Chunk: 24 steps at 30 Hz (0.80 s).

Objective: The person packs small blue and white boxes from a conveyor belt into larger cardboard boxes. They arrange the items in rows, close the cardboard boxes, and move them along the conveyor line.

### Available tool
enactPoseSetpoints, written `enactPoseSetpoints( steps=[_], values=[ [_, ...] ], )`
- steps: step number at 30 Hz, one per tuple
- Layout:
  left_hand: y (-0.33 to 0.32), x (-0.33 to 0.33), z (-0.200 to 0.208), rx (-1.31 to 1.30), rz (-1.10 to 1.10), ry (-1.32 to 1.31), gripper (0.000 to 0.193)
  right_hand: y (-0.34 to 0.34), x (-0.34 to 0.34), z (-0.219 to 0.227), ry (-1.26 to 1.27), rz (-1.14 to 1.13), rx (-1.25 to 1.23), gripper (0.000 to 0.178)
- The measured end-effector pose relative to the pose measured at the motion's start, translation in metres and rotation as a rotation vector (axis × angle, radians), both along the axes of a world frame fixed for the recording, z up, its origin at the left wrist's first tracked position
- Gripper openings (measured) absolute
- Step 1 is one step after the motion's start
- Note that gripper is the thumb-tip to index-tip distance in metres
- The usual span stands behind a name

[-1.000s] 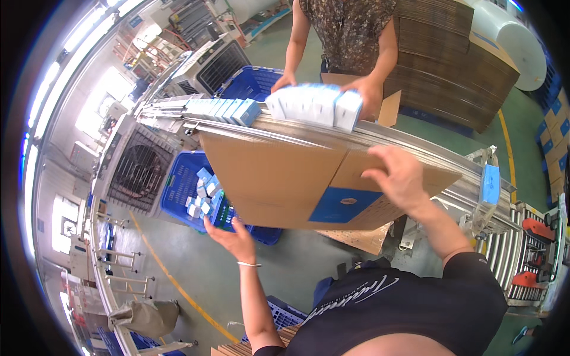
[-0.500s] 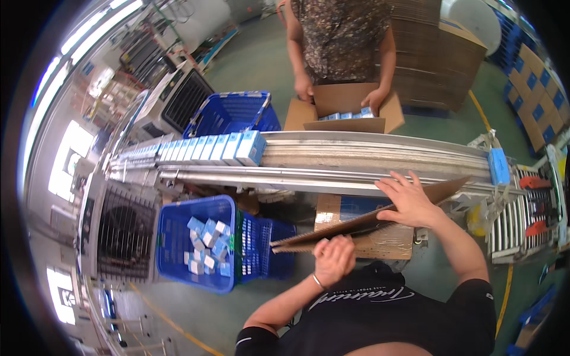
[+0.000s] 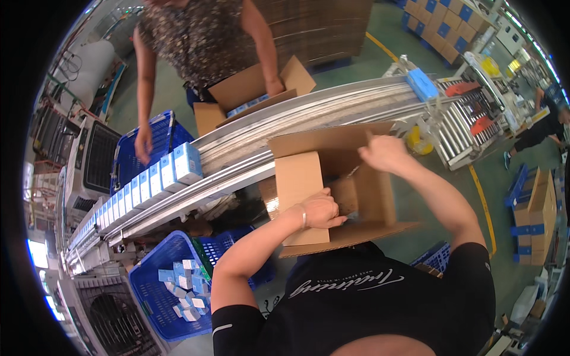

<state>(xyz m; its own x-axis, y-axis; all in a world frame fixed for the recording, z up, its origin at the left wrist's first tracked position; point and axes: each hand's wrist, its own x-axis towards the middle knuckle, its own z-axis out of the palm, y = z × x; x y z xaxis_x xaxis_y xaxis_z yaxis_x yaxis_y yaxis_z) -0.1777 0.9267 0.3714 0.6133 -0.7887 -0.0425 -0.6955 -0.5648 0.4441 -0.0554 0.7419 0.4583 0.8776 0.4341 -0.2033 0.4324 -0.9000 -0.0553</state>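
An open cardboard box [image 3: 375, 199] stands in front of my body, its flaps spread and part of its inside showing. My left hand [image 3: 317, 210] lies over the left flap, fingers bent around that flap's inner edge. The far flap's upper right part is pinched in my right hand [image 3: 383, 153], whose fingertips are slightly blurred. Past the box runs a conveyor [image 3: 249, 133], carrying a row of small blue-and-white cartons [image 3: 169, 169] on its left part.
Across the conveyor a person [image 3: 202, 44] has one hand in another open carton [image 3: 208, 118]. A blue basket [image 3: 157, 314] of loose small cartons sits at lower left, another blue basket [image 3: 169, 133] beyond the conveyor. A blue carton [image 3: 421, 85] rests near the roller section [image 3: 466, 127].
The folded cardboard has become an opened box. My right hand has gone from lying spread on it to pinching a flap. The view has swung right; the other person's one hand has left their carton.
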Motion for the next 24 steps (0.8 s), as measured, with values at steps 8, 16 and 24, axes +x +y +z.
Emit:
enactPoseSetpoints(
  steps=[8,16,24],
  values=[
    [-0.019,0.043,0.061,0.415,0.789,-0.12,0.045,-0.023,-0.003,-0.097,0.318,0.224,0.183,0.071],
    [-0.012,-0.038,-0.034,0.534,0.512,-0.689,0.06,-0.135,-0.05,-0.016,0.586,0.902,0.374,0.067],
    [0.029,0.027,0.02,-0.543,1.085,0.286,0.034,-0.1,0.024,-0.073,-0.269,0.531,0.251,0.07]
  ],
)
